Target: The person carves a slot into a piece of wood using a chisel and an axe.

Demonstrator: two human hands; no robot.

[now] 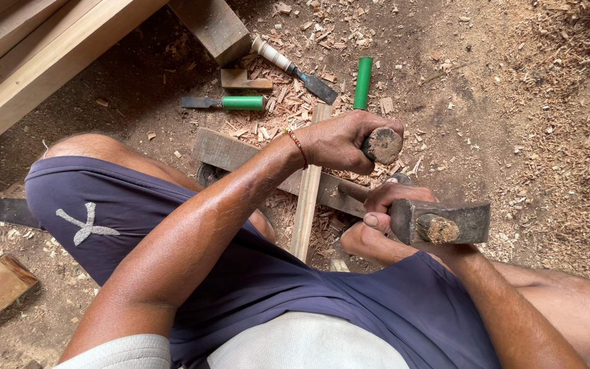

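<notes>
**Chisel set on the slat, hammer held close**

Head view: my left hand (pixel 339 142) is closed around a wooden-handled chisel (pixel 382 145), whose worn round butt shows just past my fingers. Its blade is hidden under my fist, so I cannot tell exactly where the edge sits. My right hand (pixel 384 205) is wrapped tight on a hammer (pixel 445 222), choked up right beside the dark steel head, which hangs just below and to the right of the chisel butt, apart from it.

Under my left grip a pale narrow slat (pixel 306 198) runs toward me, crossing over a darker wooden bar (pixel 223 150) that lies on the dirt floor (pixel 500 102) among wood chips (pixel 274 89).

To do this well, I judge the chisel should stand steady and the hammer face should meet the butt squarely, with short blows from so close a hold.

Beyond my left grip lie a green-handled chisel (pixel 230 102), a second green handle (pixel 362 82), a pale-handled chisel (pixel 295 70) and a small wood block (pixel 244 80). No container shows anywhere.
</notes>
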